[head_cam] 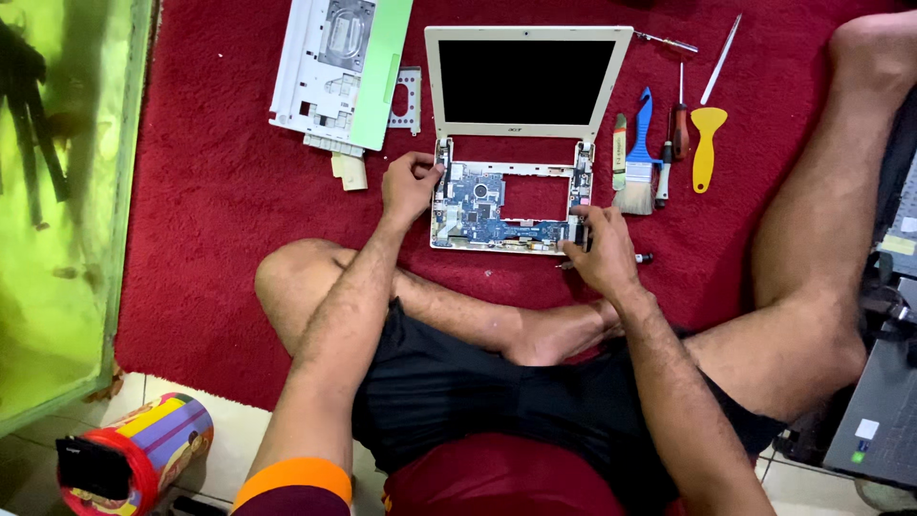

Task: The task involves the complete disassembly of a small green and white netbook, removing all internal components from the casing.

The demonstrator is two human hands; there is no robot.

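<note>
Both hands grip the opened laptop (506, 205) — left hand (409, 186) pinching its left edge, right hand (604, 250) clamped on the right corner — steadying it, tools (669, 134) beyond the right.

The left hand (411, 183) and right hand (600, 247) grip opposite sides of an opened white laptop (511, 143) on a red carpet (210, 191)

Rt hand (600, 250) hides laptop base (506, 212) corner — grip unclear.

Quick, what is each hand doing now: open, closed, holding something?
Left hand: closed on the laptop base, left edge.
Right hand: closed at its right corner; held item cannot be told.
</note>
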